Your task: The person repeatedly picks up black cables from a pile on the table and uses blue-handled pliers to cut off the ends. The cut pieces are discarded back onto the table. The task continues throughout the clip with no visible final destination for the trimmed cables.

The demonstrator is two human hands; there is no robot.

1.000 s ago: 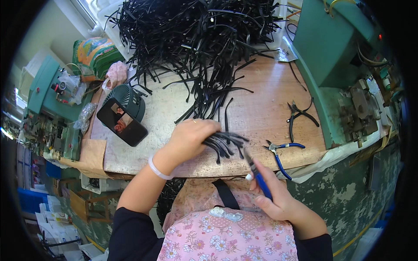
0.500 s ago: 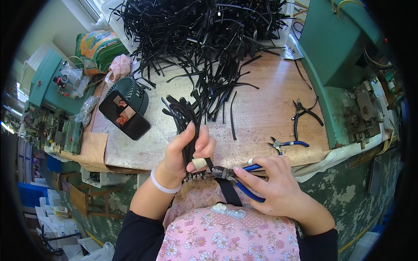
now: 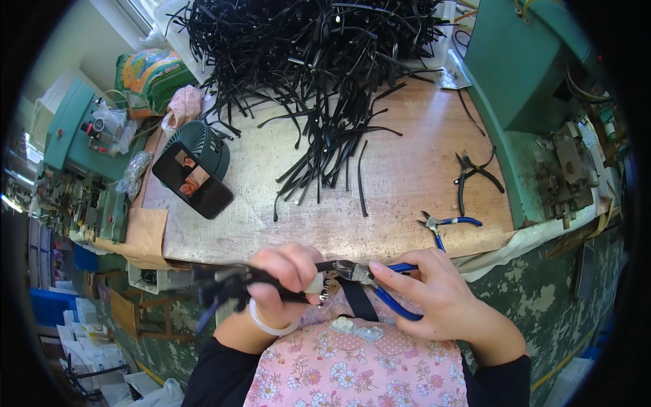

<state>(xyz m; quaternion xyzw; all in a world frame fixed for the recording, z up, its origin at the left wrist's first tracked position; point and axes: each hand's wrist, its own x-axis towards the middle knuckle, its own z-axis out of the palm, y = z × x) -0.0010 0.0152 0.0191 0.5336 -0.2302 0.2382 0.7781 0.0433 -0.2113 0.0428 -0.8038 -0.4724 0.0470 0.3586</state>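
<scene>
My left hand (image 3: 285, 268), with a pale wrap on one finger, is closed round a bundle of black eyeglass temples (image 3: 234, 279). Their long ends stick out to the left, blurred, while small metal ends show on the right of the fist. In my right hand (image 3: 441, 298) are blue-handled cutting pliers (image 3: 356, 273). The jaws meet the end of one temple that juts from the bundle; whether they bite into it I cannot tell. Both hands are over my lap at the table's front edge. A heap of similar black temples (image 3: 319, 54) spreads down from the back.
On the table (image 3: 420, 183) at the right lie black-handled pliers (image 3: 475, 173) and a second blue-handled pair (image 3: 447, 222). A phone (image 3: 193, 180) leans on a green fan (image 3: 203, 146) at the left. Green machines stand left (image 3: 85, 136) and right (image 3: 522, 68).
My left hand has turned, so the bundle that pointed up and away now points left and sits lower. My right hand with the pliers has shifted slightly to the right.
</scene>
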